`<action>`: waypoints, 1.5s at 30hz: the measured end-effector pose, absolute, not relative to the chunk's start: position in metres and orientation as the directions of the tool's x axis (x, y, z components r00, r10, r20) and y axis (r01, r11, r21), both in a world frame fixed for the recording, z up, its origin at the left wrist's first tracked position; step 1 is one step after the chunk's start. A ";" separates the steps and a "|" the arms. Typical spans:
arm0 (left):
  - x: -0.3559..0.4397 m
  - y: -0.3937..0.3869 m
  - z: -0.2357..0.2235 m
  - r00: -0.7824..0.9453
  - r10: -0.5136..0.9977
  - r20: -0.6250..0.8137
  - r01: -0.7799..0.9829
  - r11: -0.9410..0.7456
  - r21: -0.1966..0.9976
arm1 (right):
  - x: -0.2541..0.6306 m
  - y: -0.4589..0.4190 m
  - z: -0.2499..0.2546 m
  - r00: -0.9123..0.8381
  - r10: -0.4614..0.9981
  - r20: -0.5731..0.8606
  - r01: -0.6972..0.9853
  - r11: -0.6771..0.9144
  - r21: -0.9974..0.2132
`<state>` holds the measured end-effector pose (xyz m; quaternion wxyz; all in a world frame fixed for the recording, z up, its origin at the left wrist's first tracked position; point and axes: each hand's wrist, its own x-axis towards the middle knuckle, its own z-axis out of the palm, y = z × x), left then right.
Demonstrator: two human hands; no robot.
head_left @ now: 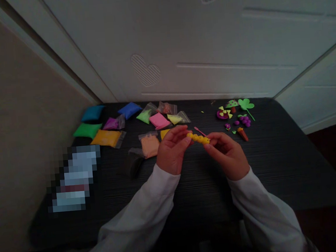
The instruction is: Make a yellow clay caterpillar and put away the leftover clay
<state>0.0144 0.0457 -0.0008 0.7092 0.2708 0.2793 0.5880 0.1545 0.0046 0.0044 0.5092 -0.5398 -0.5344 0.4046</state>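
Between my two hands, above the dark table (202, 189), is a yellow clay caterpillar (198, 138) made of several small balls in a row, with dark dots on it. My left hand (174, 148) pinches its left end between thumb and fingers. The right end is gripped by the thumb and fingers of my right hand (226, 152). Just behind the caterpillar lies a small pink modelling tool (200, 131). A yellow clay packet (164, 133) is partly hidden behind my left hand.
Several clay packets, including an orange one (106, 138) and a pink one (160, 120), lie at the back left. Finished clay pieces, with a green clover (246, 104) and purple grapes (244, 120), sit at the back right. A pixelated area (76, 180) covers the left side. A white panel (161, 45) stands behind.
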 end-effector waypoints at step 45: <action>0.019 0.038 0.000 0.450 0.877 -0.169 -0.697 0.463 0.548 | 0.139 0.000 -0.001 0.146 0.919 0.366 0.348 0.298 -0.889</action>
